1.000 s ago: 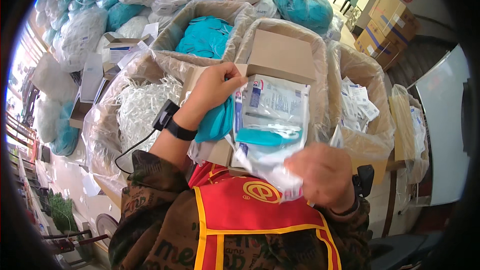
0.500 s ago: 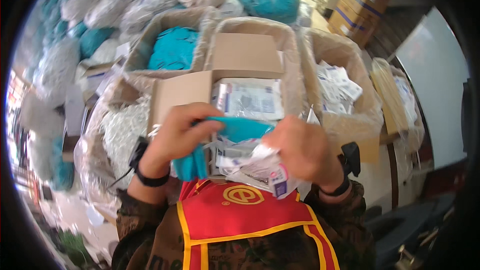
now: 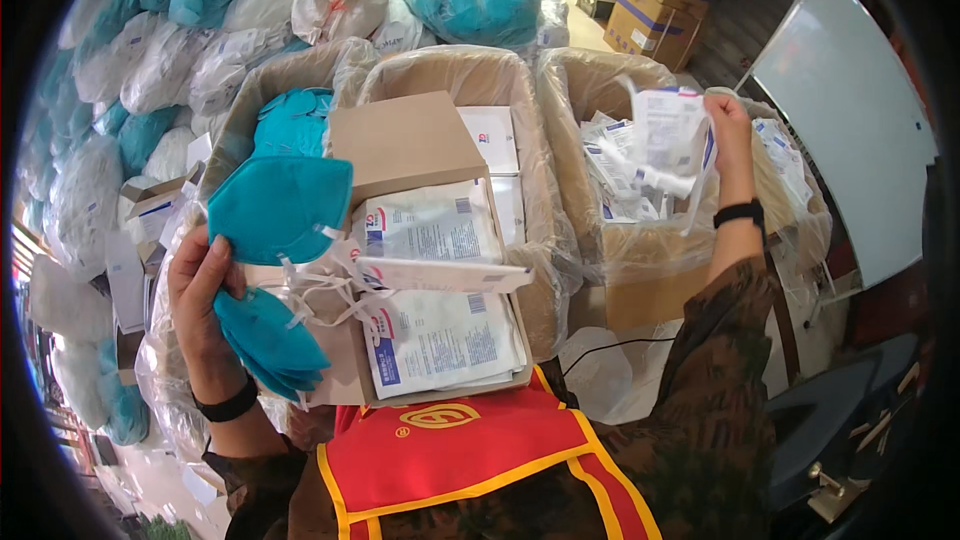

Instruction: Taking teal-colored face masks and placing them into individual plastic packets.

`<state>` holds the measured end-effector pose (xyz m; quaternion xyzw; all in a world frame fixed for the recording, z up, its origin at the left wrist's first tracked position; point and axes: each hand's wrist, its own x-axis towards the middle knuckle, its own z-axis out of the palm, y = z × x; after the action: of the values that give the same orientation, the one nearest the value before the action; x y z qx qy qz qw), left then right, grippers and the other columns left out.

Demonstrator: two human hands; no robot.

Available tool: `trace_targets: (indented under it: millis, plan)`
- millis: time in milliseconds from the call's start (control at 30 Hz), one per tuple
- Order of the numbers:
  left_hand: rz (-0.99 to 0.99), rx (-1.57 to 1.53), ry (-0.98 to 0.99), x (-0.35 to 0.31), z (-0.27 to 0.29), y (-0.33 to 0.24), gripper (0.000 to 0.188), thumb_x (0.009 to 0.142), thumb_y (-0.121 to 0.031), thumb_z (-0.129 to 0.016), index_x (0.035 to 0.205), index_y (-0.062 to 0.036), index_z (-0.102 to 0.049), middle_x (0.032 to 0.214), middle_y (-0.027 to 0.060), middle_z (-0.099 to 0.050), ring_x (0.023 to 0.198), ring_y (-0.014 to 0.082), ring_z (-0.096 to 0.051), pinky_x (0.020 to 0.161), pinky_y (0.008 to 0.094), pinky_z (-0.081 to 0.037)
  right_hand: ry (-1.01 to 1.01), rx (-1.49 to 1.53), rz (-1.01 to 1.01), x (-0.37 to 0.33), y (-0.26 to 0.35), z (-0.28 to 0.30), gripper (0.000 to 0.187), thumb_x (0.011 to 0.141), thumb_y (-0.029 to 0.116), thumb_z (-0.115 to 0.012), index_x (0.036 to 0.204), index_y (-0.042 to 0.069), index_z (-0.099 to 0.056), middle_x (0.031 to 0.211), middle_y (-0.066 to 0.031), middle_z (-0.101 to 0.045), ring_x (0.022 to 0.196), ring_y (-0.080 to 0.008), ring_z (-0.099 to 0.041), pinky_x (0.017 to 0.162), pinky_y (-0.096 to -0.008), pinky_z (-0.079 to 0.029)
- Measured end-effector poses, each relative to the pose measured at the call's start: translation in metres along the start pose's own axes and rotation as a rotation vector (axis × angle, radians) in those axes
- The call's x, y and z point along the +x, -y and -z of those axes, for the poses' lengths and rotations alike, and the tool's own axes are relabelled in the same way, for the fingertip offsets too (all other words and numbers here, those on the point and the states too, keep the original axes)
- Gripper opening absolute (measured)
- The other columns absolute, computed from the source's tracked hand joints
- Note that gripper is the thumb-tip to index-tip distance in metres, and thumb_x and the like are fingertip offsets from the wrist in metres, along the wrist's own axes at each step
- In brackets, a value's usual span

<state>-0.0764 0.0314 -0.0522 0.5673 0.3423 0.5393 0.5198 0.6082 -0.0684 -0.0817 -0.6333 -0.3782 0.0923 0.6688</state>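
Note:
At the left, my left hand point(image 3: 203, 280) is closed on teal folding face masks. One mask point(image 3: 282, 210) stands up from its fingertips, and several more masks point(image 3: 266, 342) are stacked below in the same grip. Their white straps point(image 3: 325, 295) dangle over an open cardboard box point(image 3: 405, 135) full of flat white packets point(image 3: 445, 340). Out to the right, my right hand point(image 3: 732, 130) pinches a torn, partly see-through wrapper point(image 3: 668, 125). This wrapper hangs above a lined bin point(image 3: 570, 90) that holds loose white wrappers point(image 3: 612, 165).
Behind the left hand stands a lined bin of teal masks point(image 3: 295, 120). Another lined bin point(image 3: 450, 65), with white boxes inside, surrounds the open box. Stuffed plastic bags point(image 3: 470, 0) pile up behind and left. Brown cartons point(image 3: 655, 10) and a white board point(image 3: 850, 130) are at the right.
My hands have moved apart from over the box. The left carries the teal masks leftward; the right has swung up and right with the wrapper. The head view has shifted too.

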Motion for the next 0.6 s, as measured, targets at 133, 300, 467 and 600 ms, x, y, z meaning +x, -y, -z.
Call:
trace_targets:
  millis: [133,300,467,600]
  plan:
    - [0.037,0.016,-0.029,0.014,-0.03,-0.002,0.018,0.092,-0.014,-0.063,0.103,0.0002,-0.062,0.064,-0.0007,-0.053,0.051,0.0061,-0.046,0.048,0.0192,-0.034,-0.153,-0.141,0.033,0.075,-0.058,0.062,0.024,0.093,0.019,-0.06,0.108,0.002,-0.066,0.091,0.0016,-0.065,0.081,-0.0091,-0.057,0.073,-0.0249,-0.046]
    - [0.055,-0.029,-0.05,0.011,-0.042,0.004,0.016,0.093,-0.012,-0.062,0.104,-0.0005,-0.063,0.064,-0.0014,-0.053,0.051,0.0055,-0.047,0.048,0.0192,-0.036,-0.036,-0.172,-0.102,0.03,-0.051,0.001,0.037,0.094,0.025,-0.057,0.124,0.003,-0.058,0.103,-0.0006,-0.064,0.092,-0.0099,-0.057,0.08,-0.0258,-0.046]
    - [0.044,0.054,-0.072,0.007,-0.046,0.007,0.015,0.092,-0.013,-0.062,0.101,-0.0011,-0.062,0.065,-0.0011,-0.052,0.053,0.0058,-0.047,0.049,0.0197,-0.035,0.57,0.193,0.006,-0.126,0.046,-0.104,0.044,0.096,0.039,-0.054,0.126,0.007,-0.055,0.122,-0.0067,-0.058,0.107,-0.0147,-0.057,0.089,-0.0305,-0.044]
    - [0.035,-0.02,-0.026,0.007,-0.044,0.013,0.015,0.093,-0.014,-0.062,0.103,-0.0019,-0.062,0.064,-0.0006,-0.051,0.054,0.0054,-0.046,0.049,0.0198,-0.035,0.843,-0.139,0.307,-0.238,0.091,-0.163,0.038,0.089,0.024,-0.068,0.121,0.005,-0.059,0.116,-0.0091,-0.064,0.101,-0.0203,-0.062,0.085,-0.0343,-0.05]
